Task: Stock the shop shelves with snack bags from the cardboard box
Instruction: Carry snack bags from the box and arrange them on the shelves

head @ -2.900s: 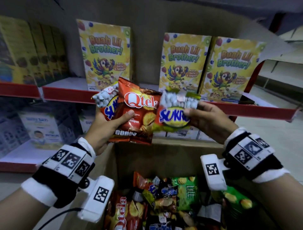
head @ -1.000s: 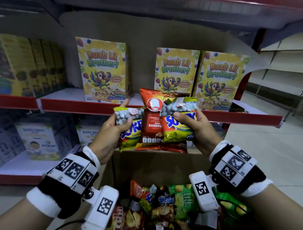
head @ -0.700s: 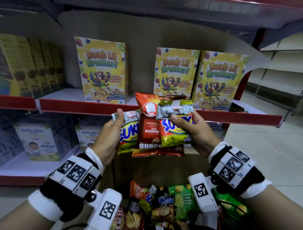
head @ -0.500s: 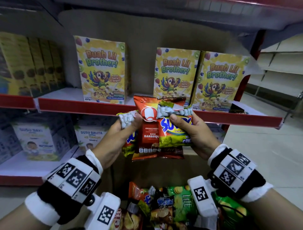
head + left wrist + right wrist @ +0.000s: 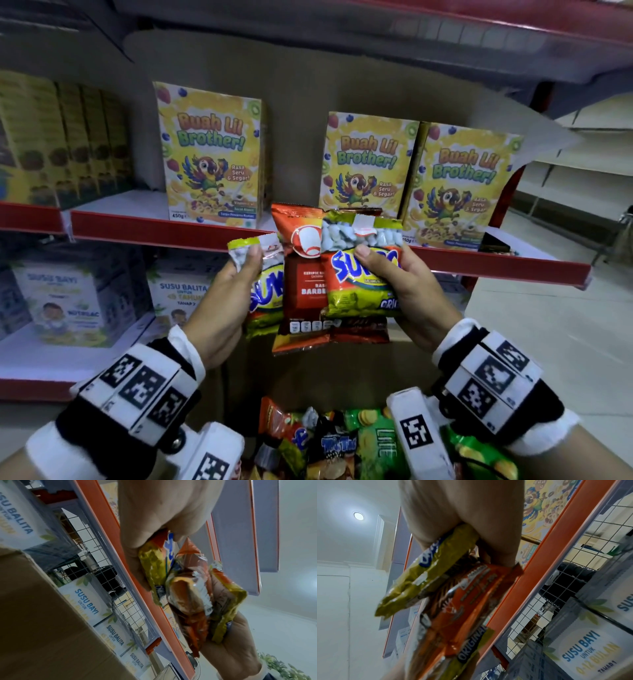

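Three snack bags are fanned out in front of the middle shelf (image 5: 161, 229). My left hand (image 5: 241, 274) pinches a green and yellow Sukro bag (image 5: 269, 294) near its top, thumb on the front. A red barbecue chip bag (image 5: 303, 287) stands in the middle. My right hand (image 5: 383, 270) grips a second Sukro bag (image 5: 359, 277) with the red bag pressed behind it. The left wrist view shows my left hand (image 5: 154, 524) round its bag (image 5: 152, 568). In the right wrist view my right hand's fingers (image 5: 498, 550) reach behind the red bag (image 5: 464, 608).
The cardboard box (image 5: 342, 373) stands open below my hands, with several mixed snack bags (image 5: 335, 445) inside. Yellow cereal boxes (image 5: 210, 154) stand on the middle shelf with a gap between them. Baby milk boxes (image 5: 58, 305) fill the lower shelf. Bare floor lies to the right.
My hands have drawn closer together, so the bags overlap more tightly. My left thumb has shifted up to the top corner of its Sukro bag, which now sits partly behind the red bag.
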The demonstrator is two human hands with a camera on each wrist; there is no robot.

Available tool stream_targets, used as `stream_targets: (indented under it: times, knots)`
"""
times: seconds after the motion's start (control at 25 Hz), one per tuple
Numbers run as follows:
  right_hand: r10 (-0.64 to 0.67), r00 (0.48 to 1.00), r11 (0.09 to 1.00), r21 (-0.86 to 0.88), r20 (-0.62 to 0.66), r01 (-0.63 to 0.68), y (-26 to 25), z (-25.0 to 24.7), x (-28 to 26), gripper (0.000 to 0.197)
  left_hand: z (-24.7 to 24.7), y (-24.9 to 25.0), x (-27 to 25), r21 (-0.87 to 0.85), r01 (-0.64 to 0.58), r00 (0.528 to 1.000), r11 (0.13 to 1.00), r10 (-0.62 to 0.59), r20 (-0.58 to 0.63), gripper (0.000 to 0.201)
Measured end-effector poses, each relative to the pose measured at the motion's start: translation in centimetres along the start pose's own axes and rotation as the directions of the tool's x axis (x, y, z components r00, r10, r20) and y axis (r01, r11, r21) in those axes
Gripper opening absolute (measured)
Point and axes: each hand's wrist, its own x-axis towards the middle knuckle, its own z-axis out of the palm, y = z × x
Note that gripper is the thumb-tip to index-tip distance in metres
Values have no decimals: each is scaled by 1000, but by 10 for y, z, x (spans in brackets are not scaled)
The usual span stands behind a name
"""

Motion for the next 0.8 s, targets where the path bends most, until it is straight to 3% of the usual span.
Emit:
stream_targets:
  times: [0.12, 0.2, 0.36, 0.44, 0.52, 0.68, 0.8]
  knots:
    - [-13, 1000, 1000, 20, 10, 13, -2, 0, -1, 47, -2, 0, 0, 22, 5, 999, 1000, -4, -48, 29]
    - [-17, 1000, 1000, 21, 4, 17, -2, 1, -1, 47, -2, 1, -1, 30, 13, 1000, 999, -13, 5, 38]
    - [-30, 999, 999, 16, -36, 31, -2, 1, -1, 55, -1, -1, -7, 11, 32, 986, 999, -33, 161, 94]
    - [-26, 999, 1000, -11, -38, 25, 0, 3, -2, 65, -2, -7, -8, 23, 20, 975, 1000, -25, 221, 105]
    - [-10, 999, 1000, -27, -36, 9, 2, 6, -3, 72, -1, -13, -10, 53, 16, 972, 998, -28, 234, 105]
    - [-36, 991, 992, 115, -131, 51, -6, -3, 3, 50, -5, -17, -5, 88, -10, 992, 996, -1, 122, 90]
    - [-67, 952, 985, 131, -300, 111, -16, -17, 4, 68, -15, -13, 1, 78, -38, 995, 996, 30, 100, 83]
